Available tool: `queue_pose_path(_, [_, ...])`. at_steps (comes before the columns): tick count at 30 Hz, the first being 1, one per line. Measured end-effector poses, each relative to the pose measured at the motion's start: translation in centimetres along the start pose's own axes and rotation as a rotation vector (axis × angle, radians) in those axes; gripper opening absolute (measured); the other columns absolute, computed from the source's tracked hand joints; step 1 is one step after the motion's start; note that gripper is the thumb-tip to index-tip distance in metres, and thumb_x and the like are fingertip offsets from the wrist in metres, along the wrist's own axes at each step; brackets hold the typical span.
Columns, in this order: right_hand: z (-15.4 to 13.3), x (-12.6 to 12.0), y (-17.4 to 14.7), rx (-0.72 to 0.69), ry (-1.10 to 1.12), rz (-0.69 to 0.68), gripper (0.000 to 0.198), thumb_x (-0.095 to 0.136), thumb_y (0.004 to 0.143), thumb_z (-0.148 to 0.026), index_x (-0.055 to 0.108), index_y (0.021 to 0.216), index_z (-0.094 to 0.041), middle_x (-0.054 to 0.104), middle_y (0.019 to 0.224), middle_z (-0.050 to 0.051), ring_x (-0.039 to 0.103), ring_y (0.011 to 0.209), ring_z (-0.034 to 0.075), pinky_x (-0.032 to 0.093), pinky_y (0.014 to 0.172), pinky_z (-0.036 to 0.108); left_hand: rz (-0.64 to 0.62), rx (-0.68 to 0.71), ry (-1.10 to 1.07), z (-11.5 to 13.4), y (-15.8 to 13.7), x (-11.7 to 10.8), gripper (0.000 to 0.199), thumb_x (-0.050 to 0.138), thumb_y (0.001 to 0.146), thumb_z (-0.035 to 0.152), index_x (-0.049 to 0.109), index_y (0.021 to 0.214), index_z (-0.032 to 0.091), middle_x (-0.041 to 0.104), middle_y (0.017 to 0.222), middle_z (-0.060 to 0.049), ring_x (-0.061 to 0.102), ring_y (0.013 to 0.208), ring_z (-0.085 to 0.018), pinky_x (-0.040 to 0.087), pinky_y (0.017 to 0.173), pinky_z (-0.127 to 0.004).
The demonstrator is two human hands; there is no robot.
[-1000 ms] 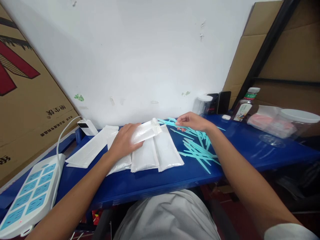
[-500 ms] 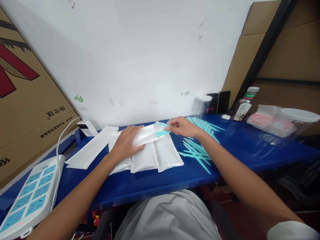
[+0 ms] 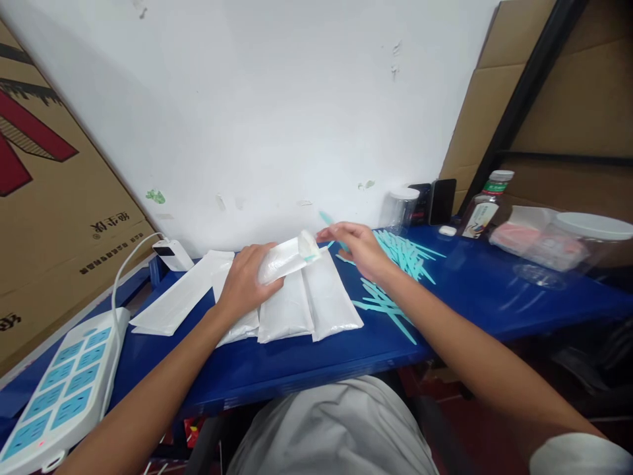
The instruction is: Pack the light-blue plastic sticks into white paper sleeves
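My left hand [image 3: 250, 274] is closed around a white plastic pouch [image 3: 280, 258], its mouth gaping toward the right. A bit of teal shows inside that mouth. Just right of the opening, my right hand [image 3: 357, 247] has its fingers stretched toward the pouch. A thin teal stick [image 3: 326, 219] slants up past those fingertips, apparently pinched behind them; the thumb is hidden. Below the pouch lie several filled white pouches [image 3: 332, 303], side by side and overlapping. A loose pile of teal sticks [image 3: 403, 254] spreads out beside my right forearm.
Flat white pouches [image 3: 180, 297] lie left of my left hand. A power strip [image 3: 64, 382] and a white charger [image 3: 172, 254] flank the left side. Toward the right stand a clear jar [image 3: 401, 210], phones [image 3: 442, 202], a bottle [image 3: 487, 206] and a large lidded tub [image 3: 568, 251].
My right hand has let go of the teal sticks at the pouch mouth, and its fingers have straightened. The pouch mouth has lifted slightly, with less teal sticking out.
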State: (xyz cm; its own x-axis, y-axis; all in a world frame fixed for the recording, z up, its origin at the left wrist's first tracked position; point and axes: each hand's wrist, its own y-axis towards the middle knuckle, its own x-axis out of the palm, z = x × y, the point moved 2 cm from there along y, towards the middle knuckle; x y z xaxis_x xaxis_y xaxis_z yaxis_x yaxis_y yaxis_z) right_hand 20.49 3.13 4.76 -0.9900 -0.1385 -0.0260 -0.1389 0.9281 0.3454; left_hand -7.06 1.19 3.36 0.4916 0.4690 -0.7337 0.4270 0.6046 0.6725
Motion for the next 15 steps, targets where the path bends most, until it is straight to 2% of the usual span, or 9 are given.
queue_pose_path(2, [0.0, -2.1, 0.9, -0.088, -0.122, 0.133, 0.047, 0.062, 0.096, -0.064, 0.078, 0.099, -0.020, 0.079, 0.102, 0.010, 0.070, 0.095, 0.023, 0.046, 0.066, 0.027, 0.095, -0.020, -0.013, -0.1, 0.2, -0.6, 0.057, 0.074, 0.086, 0.030, 0.057, 0.139, 0.025, 0.068, 0.128, -0.008, 0.064, 0.119, -0.032, 0.050, 0.105, -0.048])
queue_pose_path(5, [0.9, -5.5, 2.4, -0.211, -0.542, 0.261, 0.044, 0.059, 0.099, -0.056, 0.079, 0.095, -0.017, 0.076, 0.083, 0.009, 0.067, 0.077, 0.021, 0.046, 0.069, 0.030, 0.375, -0.125, -0.067, -1.0, 0.4, -2.0, 0.057, 0.075, 0.088, 0.034, 0.056, 0.140, 0.022, 0.065, 0.133, -0.010, 0.063, 0.123, -0.031, 0.050, 0.107, -0.046])
queue_pose_path(7, [2.0, -7.3, 3.2, -0.162, -0.856, 0.268, 0.038, 0.059, 0.100, -0.048, 0.081, 0.092, -0.017, 0.077, 0.083, 0.009, 0.067, 0.078, 0.022, 0.045, 0.071, 0.031, 0.533, -0.226, -0.108, -1.9, 0.3, -2.7, 0.057, 0.071, 0.092, 0.038, 0.053, 0.143, 0.020, 0.063, 0.135, -0.012, 0.063, 0.122, -0.031, 0.052, 0.103, -0.045])
queue_pose_path(8, [2.7, -7.9, 3.5, -0.110, -0.980, 0.224, 0.035, 0.060, 0.100, -0.045, 0.082, 0.093, -0.018, 0.079, 0.087, 0.010, 0.068, 0.081, 0.023, 0.044, 0.071, 0.031, 0.563, -0.265, -0.122, -2.3, 0.3, -2.8, 0.057, 0.069, 0.093, 0.040, 0.052, 0.144, 0.020, 0.063, 0.135, -0.012, 0.064, 0.121, -0.030, 0.053, 0.101, -0.044])
queue_pose_path(9, [3.3, -8.3, 3.6, -0.047, -1.082, 0.159, 0.032, 0.061, 0.099, -0.043, 0.083, 0.094, -0.019, 0.080, 0.092, 0.010, 0.069, 0.085, 0.023, 0.044, 0.072, 0.030, 0.560, -0.289, -0.129, -2.6, 0.3, -2.9, 0.058, 0.068, 0.094, 0.042, 0.051, 0.145, 0.020, 0.063, 0.136, -0.012, 0.064, 0.121, -0.031, 0.054, 0.099, -0.044])
queue_pose_path(11, [4.4, -8.6, 3.7, 0.091, -1.214, -0.013, 0.028, 0.066, 0.098, -0.040, 0.084, 0.096, -0.019, 0.082, 0.101, 0.012, 0.071, 0.091, 0.025, 0.045, 0.072, 0.030, 0.464, -0.292, -0.120, -2.8, 0.3, -2.5, 0.059, 0.068, 0.094, 0.044, 0.051, 0.146, 0.021, 0.063, 0.137, -0.012, 0.063, 0.122, -0.031, 0.054, 0.100, -0.044])
queue_pose_path(13, [5.2, -8.3, 3.5, 0.206, -1.269, -0.167, 0.026, 0.070, 0.095, -0.040, 0.084, 0.097, -0.018, 0.081, 0.106, 0.014, 0.072, 0.093, 0.026, 0.046, 0.072, 0.030, 0.312, -0.241, -0.088, -2.5, 0.3, -1.9, 0.060, 0.070, 0.092, 0.043, 0.051, 0.146, 0.023, 0.063, 0.139, -0.011, 0.062, 0.125, -0.032, 0.052, 0.105, -0.046])
queue_pose_path(15, [5.4, -7.9, 3.3, 0.263, -1.278, -0.262, 0.025, 0.074, 0.093, -0.039, 0.084, 0.100, -0.017, 0.081, 0.110, 0.014, 0.072, 0.094, 0.027, 0.047, 0.071, 0.030, 0.142, -0.167, -0.057, -1.9, 0.3, -1.1, 0.059, 0.070, 0.092, 0.041, 0.051, 0.146, 0.025, 0.063, 0.138, -0.010, 0.061, 0.126, -0.032, 0.050, 0.109, -0.049])
